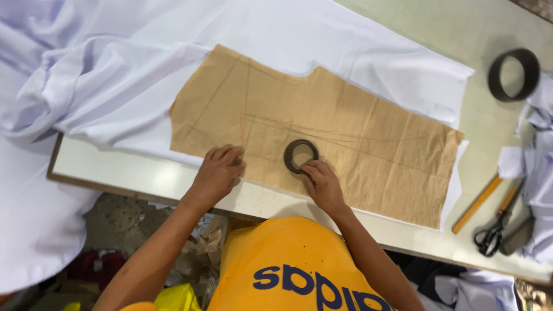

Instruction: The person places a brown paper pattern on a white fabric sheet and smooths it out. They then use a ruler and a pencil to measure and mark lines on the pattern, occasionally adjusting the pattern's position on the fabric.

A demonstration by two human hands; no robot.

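Brown paper pattern lies flat on white cloth over the table. Nearest, we see the left hand pressing the pattern's near edge, fingers bent down, gripping nothing. Just beside it, the right hand touches a dark ring resting on the paper, fingertips at its rim, not closed around it. Farther right lie a yellow ruler, scissors and a larger ring.

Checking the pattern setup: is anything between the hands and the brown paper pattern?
Nothing visible. The left hand lies flat on the paper pattern; the right hand touches the dark ring resting on it.
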